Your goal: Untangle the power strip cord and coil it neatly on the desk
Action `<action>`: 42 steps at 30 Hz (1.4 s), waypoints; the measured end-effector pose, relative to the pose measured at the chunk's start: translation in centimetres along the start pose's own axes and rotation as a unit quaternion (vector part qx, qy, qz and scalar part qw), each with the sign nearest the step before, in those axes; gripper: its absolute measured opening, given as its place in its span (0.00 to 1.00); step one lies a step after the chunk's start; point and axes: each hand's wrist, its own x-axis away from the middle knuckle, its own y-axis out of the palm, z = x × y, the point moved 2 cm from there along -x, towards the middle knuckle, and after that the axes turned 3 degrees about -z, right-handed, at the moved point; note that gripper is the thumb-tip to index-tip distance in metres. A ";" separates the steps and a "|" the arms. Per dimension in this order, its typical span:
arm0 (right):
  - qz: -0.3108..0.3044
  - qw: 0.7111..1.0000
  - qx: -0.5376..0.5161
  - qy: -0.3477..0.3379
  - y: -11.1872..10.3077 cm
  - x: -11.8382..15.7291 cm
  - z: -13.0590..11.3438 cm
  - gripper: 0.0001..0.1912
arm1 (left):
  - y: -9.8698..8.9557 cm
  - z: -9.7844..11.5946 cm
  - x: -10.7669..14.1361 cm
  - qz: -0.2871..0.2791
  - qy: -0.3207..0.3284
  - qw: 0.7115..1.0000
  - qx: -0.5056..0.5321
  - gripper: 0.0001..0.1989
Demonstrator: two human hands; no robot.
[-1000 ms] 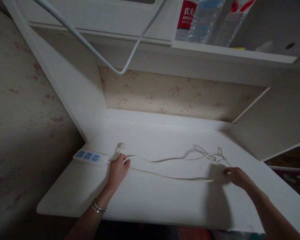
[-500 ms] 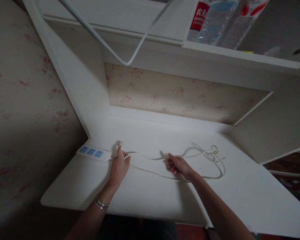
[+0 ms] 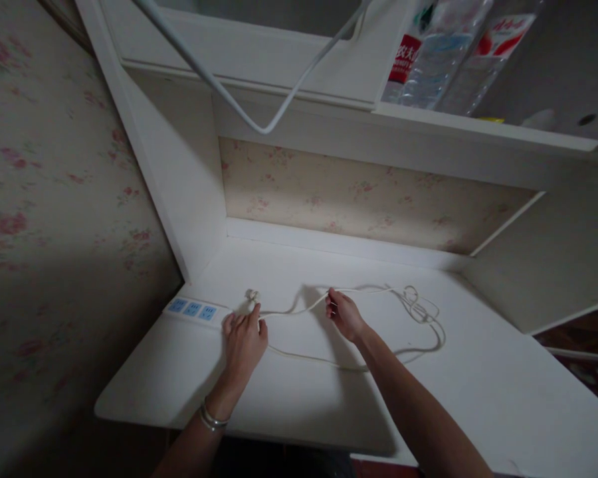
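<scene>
A white power strip with blue sockets lies at the left end of the white desk. Just right of it, my left hand is closed round the white cord near its plug, which sits beyond my fingertips. My right hand pinches the same cord near the middle of the desk, lifting it a little off the surface. The rest of the cord runs right into a loose tangle and loops back along the front toward my left hand.
Plastic bottles stand on a shelf at the upper right. A pale bent cable hangs in front of the upper cabinet. Side panels bound the desk, with flowered wallpaper at the left.
My right hand has moved slightly away from me and raised the cord. The cord's tangle has shifted a little. The view has tilted slightly.
</scene>
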 end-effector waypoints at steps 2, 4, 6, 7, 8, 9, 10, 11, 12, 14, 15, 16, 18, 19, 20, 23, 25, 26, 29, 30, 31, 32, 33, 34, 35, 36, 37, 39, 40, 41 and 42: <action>0.006 0.999 -0.010 -0.043 0.3 -0.1 -1.4 0.17 | -0.1 0.0 0.0 0.001 0.008 1.000 -0.004 0.19; 0.014 0.996 -0.020 -0.085 0.7 -0.4 -3.1 0.18 | -0.2 0.0 0.0 0.003 0.024 1.000 -0.005 0.18; 0.014 0.993 -0.022 -0.114 1.2 -0.6 -4.7 0.19 | -0.2 0.2 -0.1 0.001 0.044 0.999 -0.001 0.17; 0.008 0.992 -0.019 -0.123 1.5 -0.7 -5.3 0.18 | -0.2 0.2 -0.1 -0.002 0.053 0.999 0.000 0.16; -0.002 0.992 -0.015 -0.127 1.9 -0.8 -5.7 0.17 | -0.2 0.3 -0.2 -0.007 0.062 0.998 0.000 0.14; -0.015 0.992 -0.012 -0.127 2.4 -0.8 -5.8 0.17 | -0.3 0.4 -0.2 -0.014 0.070 0.997 -0.003 0.12; -0.030 0.992 -0.005 -0.123 2.9 -0.9 -5.7 0.16 | -0.3 0.4 -0.3 -0.020 0.078 0.997 -0.007 0.10; -0.049 0.992 0.012 -0.119 3.5 -1.0 -5.3 0.17 | -0.3 0.5 -0.3 -0.024 0.083 0.996 -0.012 0.10; -0.071 0.990 0.038 -0.115 4.2 -1.0 -4.6 0.18 | -0.4 0.5 -0.3 -0.025 0.086 0.996 -0.017 0.10; -0.111 0.981 0.106 -0.116 5.6 -1.1 -2.8 0.18 | -0.4 0.5 -0.4 -0.021 0.088 0.996 -0.024 0.11; -0.127 0.975 0.138 -0.121 6.3 -1.1 -1.7 0.17 | -0.4 0.5 -0.4 -0.019 0.086 0.996 -0.025 0.11; -0.134 0.970 0.159 -0.127 7.0 -1.0 -0.6 0.14 | -0.4 0.4 -0.4 -0.017 0.084 0.996 -0.026 0.12; -0.140 0.961 0.189 -0.144 8.3 -0.7 1.4 0.09 | -0.2 0.4 -0.4 -0.016 0.076 0.997 -0.026 0.11; -0.145 0.955 0.208 -0.151 8.8 -0.4 2.1 0.06 | 0.0 0.3 -0.4 -0.014 0.072 0.997 -0.025 0.11; -0.153 0.948 0.229 -0.157 9.2 -0.2 2.7 0.06 | 0.0 0.3 -0.4 -0.010 0.069 0.997 -0.024 0.10; -0.205 0.909 0.317 -0.175 9.7 0.7 3.5 0.12 | 0.2 0.2 -0.3 0.003 0.074 0.997 -0.023 0.13; -0.232 0.839 0.434 -0.234 9.6 1.3 3.5 0.20 | 0.1 0.2 -0.3 0.010 0.077 0.997 -0.022 0.13; -0.236 0.790 0.497 -0.271 9.5 1.6 3.5 0.25 | 0.0 0.1 -0.3 0.012 0.077 0.997 -0.021 0.13; -0.221 0.667 0.629 -0.333 9.4 2.4 3.4 0.31 | -0.2 0.1 -0.4 0.015 0.073 0.997 -0.011 0.13; -0.224 0.646 0.649 -0.333 9.5 2.6 3.5 0.30 | -0.2 0.1 -0.5 0.013 0.073 0.997 -0.009 0.13; -0.231 0.629 0.664 -0.330 9.7 2.8 3.6 0.27 | -0.2 0.1 -0.5 0.010 0.073 0.997 -0.007 0.13; -0.238 0.618 0.675 -0.326 9.9 2.9 3.8 0.24 | -0.3 0.1 -0.5 0.006 0.076 0.997 -0.006 0.13; -0.245 0.610 0.681 -0.321 10.2 2.9 4.0 0.20 | -0.3 0.1 -0.5 0.002 0.079 0.997 -0.004 0.13; -0.251 0.609 0.684 -0.313 10.4 2.9 4.2 0.17 | -0.3 0.1 -0.4 0.000 0.082 0.997 -0.002 0.13; -0.253 0.613 0.685 -0.301 10.5 2.8 4.5 0.15 | -0.4 0.2 -0.4 -0.003 0.085 0.996 0.000 0.13; -0.252 0.621 0.684 -0.286 10.6 2.7 4.7 0.14 | -0.5 0.3 -0.4 -0.006 0.089 0.996 0.005 0.13; -0.252 0.631 0.682 -0.271 10.6 2.5 5.0 0.14 | -0.5 0.4 -0.4 -0.009 0.093 0.996 0.009 0.13; -0.253 0.648 0.674 -0.247 10.1 2.3 5.3 0.14 | -0.7 0.7 -0.4 -0.016 0.093 0.995 0.020 0.15; -0.251 0.656 0.670 -0.239 9.7 2.2 5.4 0.15 | -0.8 0.9 -0.4 -0.020 0.093 0.995 0.028 0.15; -0.248 0.664 0.666 -0.233 9.1 2.1 5.3 0.15 | -0.9 1.0 -0.4 -0.022 0.093 0.995 0.036 0.15; -0.241 0.674 0.662 -0.225 8.4 2.0 5.1 0.15 | -0.9 1.1 -0.4 -0.025 0.094 0.994 0.045 0.15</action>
